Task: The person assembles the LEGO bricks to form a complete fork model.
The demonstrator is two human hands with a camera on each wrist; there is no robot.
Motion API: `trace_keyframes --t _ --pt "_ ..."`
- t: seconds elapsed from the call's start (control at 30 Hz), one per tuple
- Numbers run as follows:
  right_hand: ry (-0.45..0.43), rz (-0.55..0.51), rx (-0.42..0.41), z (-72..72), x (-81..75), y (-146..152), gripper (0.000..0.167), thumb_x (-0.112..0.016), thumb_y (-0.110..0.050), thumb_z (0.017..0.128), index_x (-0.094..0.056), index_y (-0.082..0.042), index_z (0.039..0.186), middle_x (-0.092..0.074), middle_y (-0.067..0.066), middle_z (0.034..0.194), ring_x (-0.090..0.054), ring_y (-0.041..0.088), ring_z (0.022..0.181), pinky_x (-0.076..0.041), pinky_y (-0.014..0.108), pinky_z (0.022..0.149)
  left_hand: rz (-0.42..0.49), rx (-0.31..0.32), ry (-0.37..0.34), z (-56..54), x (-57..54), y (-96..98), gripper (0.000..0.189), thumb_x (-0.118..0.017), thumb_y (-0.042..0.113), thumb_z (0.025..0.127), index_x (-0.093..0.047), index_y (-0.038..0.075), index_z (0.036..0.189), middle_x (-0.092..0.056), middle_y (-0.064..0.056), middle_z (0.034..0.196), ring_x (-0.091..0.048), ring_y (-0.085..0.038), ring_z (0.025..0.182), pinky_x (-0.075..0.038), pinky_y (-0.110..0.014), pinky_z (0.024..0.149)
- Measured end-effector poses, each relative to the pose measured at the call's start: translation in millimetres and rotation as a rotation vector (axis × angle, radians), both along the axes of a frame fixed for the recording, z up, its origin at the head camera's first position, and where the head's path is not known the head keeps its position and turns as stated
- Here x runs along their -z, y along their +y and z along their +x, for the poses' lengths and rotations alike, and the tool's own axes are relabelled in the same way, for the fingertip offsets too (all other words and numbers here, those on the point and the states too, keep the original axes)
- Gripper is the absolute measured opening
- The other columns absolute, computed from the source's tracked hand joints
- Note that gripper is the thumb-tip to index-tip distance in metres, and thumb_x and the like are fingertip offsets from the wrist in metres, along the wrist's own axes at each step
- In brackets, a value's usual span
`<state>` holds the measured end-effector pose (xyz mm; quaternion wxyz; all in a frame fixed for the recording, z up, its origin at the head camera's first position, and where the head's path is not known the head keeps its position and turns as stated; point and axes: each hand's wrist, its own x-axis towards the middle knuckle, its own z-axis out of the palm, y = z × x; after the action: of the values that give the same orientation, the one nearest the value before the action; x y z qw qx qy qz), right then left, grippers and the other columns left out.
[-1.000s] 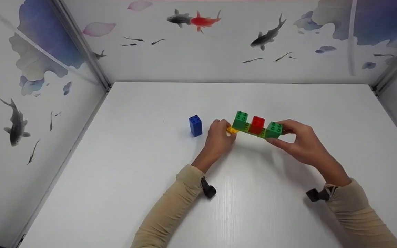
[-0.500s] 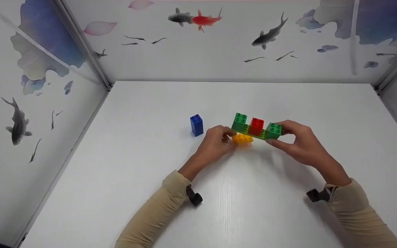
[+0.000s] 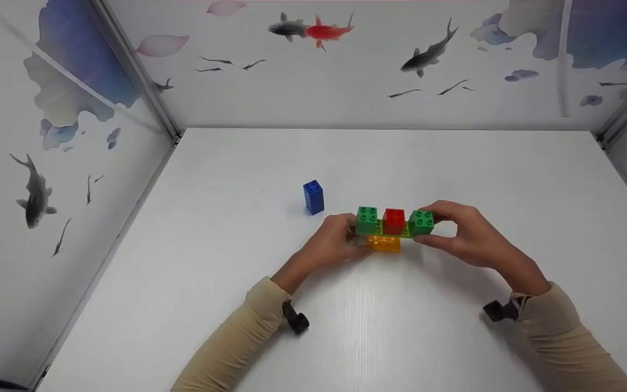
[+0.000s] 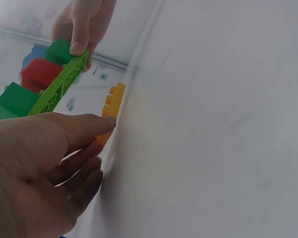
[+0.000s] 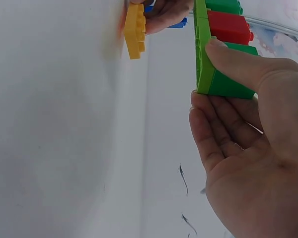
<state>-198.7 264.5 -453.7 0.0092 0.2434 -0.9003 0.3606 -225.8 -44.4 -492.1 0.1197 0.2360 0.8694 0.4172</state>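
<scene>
My right hand pinches the right end of a toy brick assembly above the table. Its base is a lime-green plate; on top stand a green brick, a red brick and another green brick, with gaps between them. Below the assembly, my left hand pinches a yellow building brick by one end, thumb against its side. Its studs face the plate's underside, and a gap shows between the two in both wrist views. In the head view the assembly partly covers the yellow brick.
A tall blue brick stack stands upright on the white table, left of and behind the hands. White panels printed with fish border the table at the back and left.
The yellow brick came out from behind the assembly and moved toward the front with my left hand. My right hand brought the assembly nearer and levelled it over the yellow brick.
</scene>
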Motion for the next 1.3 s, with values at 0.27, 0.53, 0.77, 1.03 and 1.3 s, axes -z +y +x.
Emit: trace_keyframes --t 0.27,0.53,0.77,1.03,1.3 --pt "-0.017 -0.010 -0.026 -1.0 3.6 -3.2 0.039 -0.091 -0.015 0.089 -0.076 -0.023 0.124 -0.076 -0.012 0.113 -0.070 0.012 0.105 -0.063 0.039 0.097 0.043 0.030 -0.044 -1.8 6.1 -4.2 0.040 -0.089 0.017 0.091 -0.075 0.017 0.129 -0.078 0.008 0.120 -0.070 -0.009 0.103 -0.060 -0.025 0.099" --pt "-0.012 -0.006 -0.024 -0.8 6.3 -4.5 0.040 -0.090 -0.015 0.090 -0.075 -0.022 0.126 -0.076 -0.011 0.115 -0.070 0.013 0.106 -0.064 0.043 0.097 0.080 0.060 -0.023 -6.3 4.4 -10.2 0.048 -0.093 0.019 0.087 -0.071 0.020 0.131 -0.075 0.007 0.120 -0.070 -0.015 0.107 -0.060 -0.027 0.097" --pt "-0.009 -0.007 -0.036 -0.5 11.1 -5.2 0.041 -0.090 -0.012 0.089 -0.075 -0.020 0.126 -0.076 -0.010 0.115 -0.071 0.013 0.105 -0.064 0.050 0.097 0.166 0.051 0.003 -6.7 4.3 -20.0 0.052 -0.092 0.025 0.089 -0.068 0.016 0.134 -0.073 0.001 0.130 -0.071 -0.014 0.117 -0.061 -0.030 0.104" --pt "0.000 -0.009 -0.040 -1.7 16.0 -5.0 0.043 -0.091 -0.008 0.088 -0.074 -0.018 0.126 -0.076 -0.010 0.115 -0.071 0.013 0.105 -0.064 0.051 0.096 0.314 0.058 0.007 -4.9 7.5 -32.7 0.042 -0.089 0.027 0.092 -0.073 0.019 0.130 -0.075 0.002 0.128 -0.073 -0.016 0.118 -0.062 -0.039 0.105" --pt "-0.006 0.021 -0.005 -0.2 14.7 -9.2 0.046 -0.090 -0.007 0.088 -0.073 -0.013 0.130 -0.078 -0.002 0.122 -0.074 0.017 0.106 -0.064 0.037 0.096 0.318 0.054 0.027 -5.5 9.2 -36.8 0.041 -0.089 0.023 0.092 -0.074 0.018 0.129 -0.077 0.001 0.128 -0.073 -0.013 0.119 -0.060 -0.032 0.106"
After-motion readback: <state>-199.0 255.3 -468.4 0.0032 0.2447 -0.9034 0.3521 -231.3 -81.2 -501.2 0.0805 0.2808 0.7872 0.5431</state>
